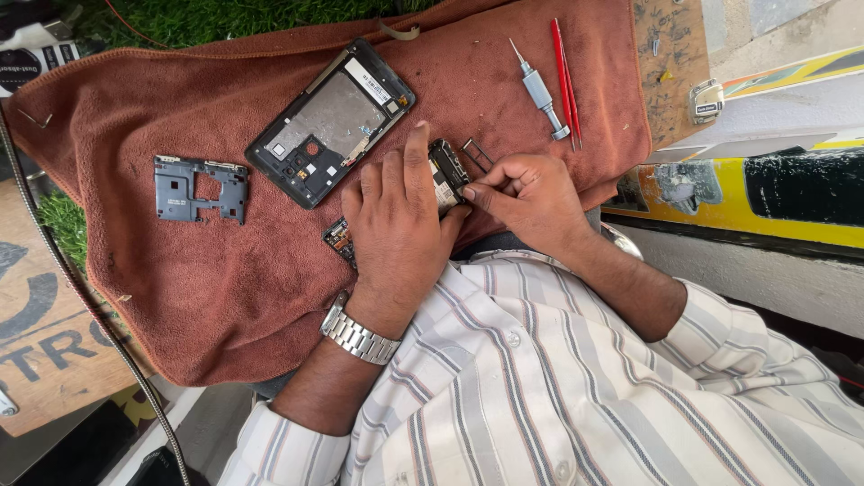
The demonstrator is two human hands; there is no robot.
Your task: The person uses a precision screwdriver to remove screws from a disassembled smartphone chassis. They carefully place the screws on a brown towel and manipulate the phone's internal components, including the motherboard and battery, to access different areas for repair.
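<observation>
My left hand (396,220) presses flat on the circuit board (447,173), fingers spread, pinning it to the brown towel (180,288). My right hand (531,193) is pinched shut at the board's edge; what it grips, can't tell. Risk: a slip flicks the board off, or bends it. Phone frame (331,121) lies just beyond my left fingertips.

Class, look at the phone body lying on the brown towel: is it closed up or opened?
Opened. The phone body lies with its inner metal plate and parts exposed, and a separate grey inner frame rests apart on the towel.
</observation>
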